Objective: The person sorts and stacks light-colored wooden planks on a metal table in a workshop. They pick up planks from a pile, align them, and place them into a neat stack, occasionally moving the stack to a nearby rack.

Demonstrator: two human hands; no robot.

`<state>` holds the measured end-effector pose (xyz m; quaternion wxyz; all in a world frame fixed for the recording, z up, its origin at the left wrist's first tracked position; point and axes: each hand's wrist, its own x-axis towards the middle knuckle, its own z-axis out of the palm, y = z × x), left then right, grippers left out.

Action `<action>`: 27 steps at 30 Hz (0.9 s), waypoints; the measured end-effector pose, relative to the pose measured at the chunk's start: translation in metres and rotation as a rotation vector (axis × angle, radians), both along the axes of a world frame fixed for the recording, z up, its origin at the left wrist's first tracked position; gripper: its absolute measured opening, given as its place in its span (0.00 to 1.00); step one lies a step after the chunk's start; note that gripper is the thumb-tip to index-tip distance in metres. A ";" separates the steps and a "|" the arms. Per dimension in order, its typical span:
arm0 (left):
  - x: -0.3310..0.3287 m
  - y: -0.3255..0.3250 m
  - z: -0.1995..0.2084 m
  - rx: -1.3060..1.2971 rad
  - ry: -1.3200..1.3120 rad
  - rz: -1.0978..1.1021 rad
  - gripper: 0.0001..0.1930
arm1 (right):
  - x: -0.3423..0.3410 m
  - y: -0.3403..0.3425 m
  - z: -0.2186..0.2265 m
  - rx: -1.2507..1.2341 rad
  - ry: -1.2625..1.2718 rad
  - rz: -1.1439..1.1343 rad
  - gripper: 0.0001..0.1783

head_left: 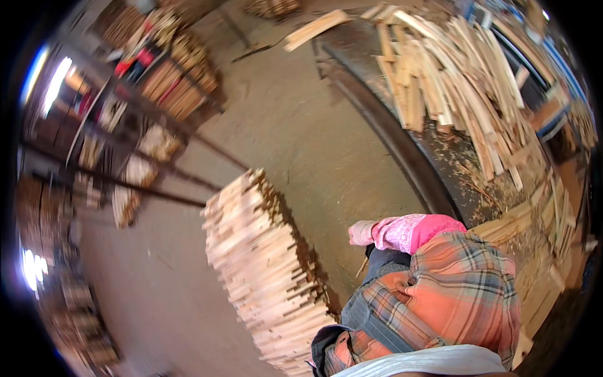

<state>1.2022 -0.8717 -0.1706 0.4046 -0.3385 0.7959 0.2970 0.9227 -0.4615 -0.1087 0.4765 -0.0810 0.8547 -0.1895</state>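
Observation:
My right hand (361, 233) reaches out from a pink patterned sleeve (408, 232), in what looks like a pale pink glove. Its fingers are small and blurred, so their grip is unclear, and I make out nothing held in it. Below the hand lies the dark cloth of my clothing, beside my orange plaid shirt. Nearest to it on the left is a long stack of pale wooden strips (264, 270), piled in close layers with uneven ends. My left hand is out of sight.
Metal bars (157, 163) run from the stack toward the upper left. At the right, loose wooden slats (440, 75) and shavings cover a dark surface edged by a long dark beam (389, 132). More stacked wood (182, 81) stands at the far left; a board (317, 29) lies farther back.

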 end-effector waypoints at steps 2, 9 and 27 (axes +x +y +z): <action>-0.113 0.051 0.012 0.178 0.142 0.156 0.09 | -0.026 0.054 0.020 -0.040 0.077 -0.158 0.20; -0.384 0.202 0.078 0.528 0.549 -0.537 0.08 | -0.079 0.262 0.080 0.037 0.535 -0.834 0.21; -0.761 0.417 0.071 0.556 0.159 -0.343 0.22 | -0.208 0.485 0.148 1.008 0.612 -1.118 0.42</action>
